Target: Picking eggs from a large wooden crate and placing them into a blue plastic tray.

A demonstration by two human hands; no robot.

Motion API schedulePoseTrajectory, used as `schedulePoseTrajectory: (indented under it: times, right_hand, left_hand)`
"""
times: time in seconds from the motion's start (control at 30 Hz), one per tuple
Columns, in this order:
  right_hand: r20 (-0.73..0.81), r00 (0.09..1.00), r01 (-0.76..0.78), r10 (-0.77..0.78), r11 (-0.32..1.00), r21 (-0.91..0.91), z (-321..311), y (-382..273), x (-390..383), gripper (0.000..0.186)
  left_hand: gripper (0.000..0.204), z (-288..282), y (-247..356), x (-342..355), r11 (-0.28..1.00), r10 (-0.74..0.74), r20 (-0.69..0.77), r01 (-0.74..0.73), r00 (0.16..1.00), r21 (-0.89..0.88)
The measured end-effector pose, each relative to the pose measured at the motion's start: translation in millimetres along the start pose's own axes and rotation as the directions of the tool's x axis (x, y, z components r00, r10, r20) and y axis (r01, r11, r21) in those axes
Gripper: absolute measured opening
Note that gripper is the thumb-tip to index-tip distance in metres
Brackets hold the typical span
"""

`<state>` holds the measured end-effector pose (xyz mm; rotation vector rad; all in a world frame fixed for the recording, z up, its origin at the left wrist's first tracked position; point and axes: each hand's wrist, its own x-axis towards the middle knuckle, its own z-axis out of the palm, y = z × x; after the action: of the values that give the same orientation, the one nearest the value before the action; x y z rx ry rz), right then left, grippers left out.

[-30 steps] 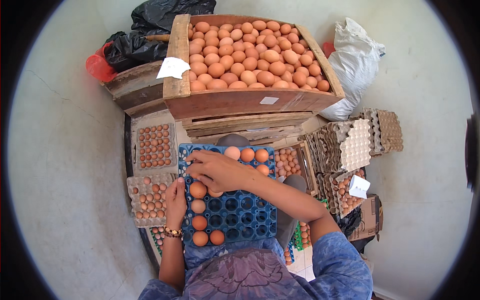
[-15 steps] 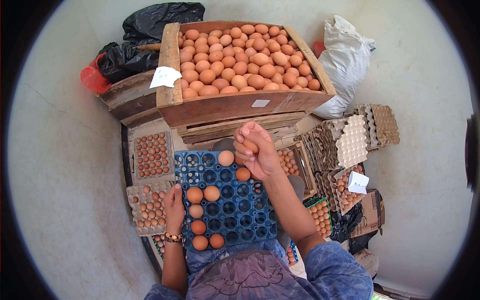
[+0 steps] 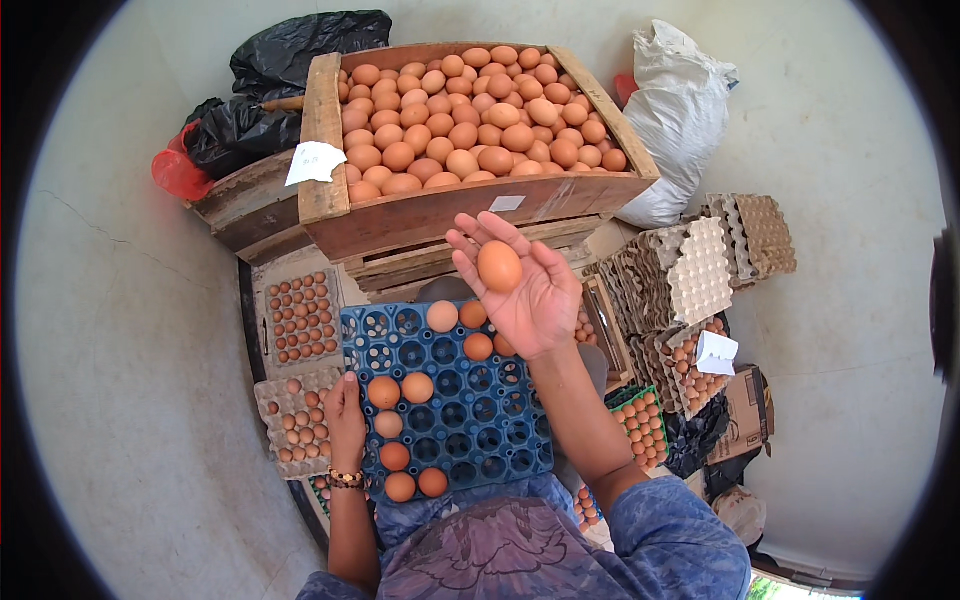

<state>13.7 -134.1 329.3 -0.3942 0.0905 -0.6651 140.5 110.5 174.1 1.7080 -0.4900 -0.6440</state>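
Note:
On my lap lies a blue plastic egg tray (image 3: 472,428), partly filled with brown eggs along its left side and at its top right. My left hand (image 3: 346,415) grips the tray's left edge, thumb on top, a beaded bracelet on the wrist. Above the tray's far right corner, my right hand (image 3: 530,310) is turned palm up and holds a brown egg (image 3: 499,267), its fingers loosely curled round it. Some eggs near that corner are partly hidden by this hand. Just beyond it stands a wooden crate (image 3: 420,218) heaped with brown eggs.
Cardboard egg trays with eggs (image 3: 303,318) lie on the floor at left. Stacked empty cardboard trays (image 3: 697,270) stand at right, near a green tray of eggs (image 3: 640,425) and a cardboard box (image 3: 745,410). Black plastic bags (image 3: 310,45) and a white sack (image 3: 680,110) flank the crate.
My right hand has turned palm up and its fingers have opened out, so the egg now shows plainly. My left hand keeps its hold on the tray. The view has shifted slightly.

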Motion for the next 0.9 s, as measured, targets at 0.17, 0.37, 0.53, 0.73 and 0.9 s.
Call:
schedulePoseTrajectory:
  times: [0.17,0.37,0.53,0.73,0.9]
  right_hand:
    - [0.066,0.997,0.044,-0.031,0.977,-0.207,-14.9,-18.1,9.6,0.048]
    - [0.392,0.766,0.267,-0.509,-0.303,-0.915,-36.0,-99.3,90.5,0.053]
    - [0.401,0.855,0.114,-0.33,-0.634,-0.765,-48.9,-168.7,142.9,0.059]
    - [0.225,0.96,0.062,-0.165,-0.66,-0.749,-48.9,-161.9,158.7,0.068]
    - [0.248,0.959,0.101,-0.141,-0.646,-0.757,-63.1,-166.9,167.5,0.067]
  left_hand:
    - [0.045,2.3,9.4,0.1,1.0,-0.008,0.0,0.008,1.0,-0.004]
    - [0.046,1.4,15.6,-5.3,1.0,0.007,-0.018,-0.007,1.0,0.025]
    - [0.045,6.1,6.0,-6.4,1.0,-0.023,-0.031,0.023,0.999,-0.014]
    - [0.043,-0.1,8.3,-1.9,0.997,-0.051,0.019,0.052,0.999,-0.051]
    - [0.045,0.5,2.7,2.8,0.999,-0.009,0.023,0.01,1.0,-0.044]
